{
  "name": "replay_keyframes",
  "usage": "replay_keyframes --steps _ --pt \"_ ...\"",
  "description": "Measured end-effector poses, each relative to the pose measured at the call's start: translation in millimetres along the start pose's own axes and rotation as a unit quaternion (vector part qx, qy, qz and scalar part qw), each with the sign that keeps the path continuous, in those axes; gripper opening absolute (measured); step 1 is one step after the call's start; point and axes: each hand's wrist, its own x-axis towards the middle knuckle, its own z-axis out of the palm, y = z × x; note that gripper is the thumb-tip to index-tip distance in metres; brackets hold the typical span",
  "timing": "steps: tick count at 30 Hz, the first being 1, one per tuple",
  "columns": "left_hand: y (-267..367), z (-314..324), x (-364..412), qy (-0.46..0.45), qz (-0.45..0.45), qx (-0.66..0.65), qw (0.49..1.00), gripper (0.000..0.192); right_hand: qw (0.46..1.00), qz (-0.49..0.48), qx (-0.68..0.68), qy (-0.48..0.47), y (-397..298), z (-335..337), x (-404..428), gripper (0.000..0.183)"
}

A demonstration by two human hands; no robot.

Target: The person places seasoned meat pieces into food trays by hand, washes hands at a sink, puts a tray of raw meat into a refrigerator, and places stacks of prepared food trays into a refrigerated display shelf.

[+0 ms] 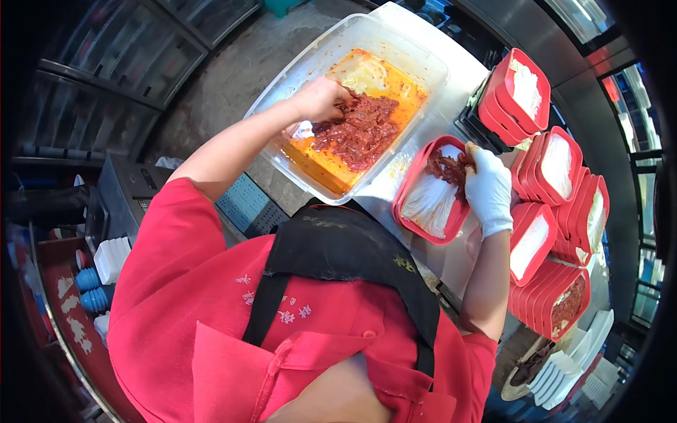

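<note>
My bare left hand (pixel 323 100) reaches into a large clear plastic tub (pixel 285 79), its fingers curled into a heap of dark red marinated raw meat (pixel 365 129). Orange, oily liquid (pixel 317 166) surrounds the heap. On my right hand (pixel 484 180) is a white glove with stained fingertips. It grips the edge of some dark red meat strips (pixel 447 168) over a red plastic tray (pixel 431 235). White, leafy-looking food (pixel 431 203) fills much of this tray, and the meat lies across its far end. Both sets of fingertips are partly hidden by meat.
Stacked red trays (pixel 515 95) holding white food stand at the right. A nearer red stack (pixel 550 296) has reddish-brown food on top. White foam trays (pixel 555 378) lie beyond it, beside a round wooden board (pixel 513 388). The tub and trays rest on a pale work table (pixel 455 53).
</note>
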Motion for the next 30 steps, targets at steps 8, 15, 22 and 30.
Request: replay_keyframes --steps 8,15,22,30 --pt "7.1 33.8 33.0 -0.106 0.106 0.075 0.986 0.027 0.994 -0.006 0.113 -0.001 -49.4 -22.1 22.5 0.034" --pt "-7.8 -2.6 19.0 -0.048 -0.02 -0.167 0.985 0.02 0.983 0.058 0.172 -0.024 -55.1 -24.8 14.7 0.031" --pt "37.2 -66.3 4.9 -0.14 -0.097 -0.615 0.77 0.019 0.861 0.153 0.482 -0.057 -81.5 -18.5 31.7 0.029" --pt "157.0 -45.8 25.2 -0.139 0.01 -0.495 0.858 0.03 0.631 0.224 0.739 -0.081 -69.7 -41.2 23.2 0.03"
